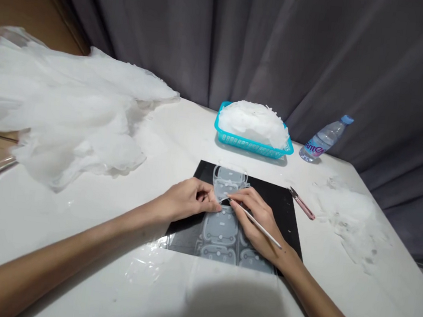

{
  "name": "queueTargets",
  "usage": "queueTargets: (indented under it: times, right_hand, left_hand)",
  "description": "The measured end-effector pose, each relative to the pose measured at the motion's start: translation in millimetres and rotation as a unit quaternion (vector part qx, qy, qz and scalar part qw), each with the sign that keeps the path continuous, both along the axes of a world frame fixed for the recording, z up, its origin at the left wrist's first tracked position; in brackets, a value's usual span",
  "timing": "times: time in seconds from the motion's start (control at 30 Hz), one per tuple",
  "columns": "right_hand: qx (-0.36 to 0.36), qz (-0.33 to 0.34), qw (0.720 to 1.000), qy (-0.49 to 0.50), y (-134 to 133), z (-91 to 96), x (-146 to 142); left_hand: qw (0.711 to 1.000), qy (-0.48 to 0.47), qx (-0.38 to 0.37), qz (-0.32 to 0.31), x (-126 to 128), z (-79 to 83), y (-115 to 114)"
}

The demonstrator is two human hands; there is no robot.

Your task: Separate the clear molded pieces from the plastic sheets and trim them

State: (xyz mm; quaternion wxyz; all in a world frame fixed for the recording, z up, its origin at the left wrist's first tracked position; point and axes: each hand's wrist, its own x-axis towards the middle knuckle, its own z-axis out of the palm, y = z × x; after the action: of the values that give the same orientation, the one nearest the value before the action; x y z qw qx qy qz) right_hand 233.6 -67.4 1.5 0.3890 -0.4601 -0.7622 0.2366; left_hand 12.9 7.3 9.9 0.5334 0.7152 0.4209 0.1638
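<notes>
A translucent grey moulded sheet (221, 228) with rounded rectangular panels lies over a black mat (280, 206). At a dark gap between two of its panels, my left hand (192, 198) is closed, thumb and fingers pinching the sheet's edge. My right hand (257, 224) grips a thin white pen-like tool (263, 228), its back end pointing toward my wrist. The tool's tip meets the same gap, close to my left fingertips; what kind of tip it has is too small to tell. Loose clear strips stick up around the sheet's far panels.
A turquoise basket (248, 145) heaped with white translucent pieces (253, 122) stands at the back. Right of it are a water bottle (323, 140), a pink-handled cutter (302, 203) and thin clear scraps (352, 218). A large pile of white film (69, 103) covers the left.
</notes>
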Motion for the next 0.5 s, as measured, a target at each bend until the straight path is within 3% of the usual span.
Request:
queueTargets:
  times: [0.17,0.5]
  right_hand:
    - [0.024,0.020,0.999,-0.027,-6,-0.6,6]
    - [0.047,0.042,0.998,-0.018,-7,-4.3,8]
  left_hand:
    - [0.998,-0.061,-0.017,-0.017,-1,6.4,4]
    - [0.996,-0.067,-0.047,-0.025,1,13.4,5]
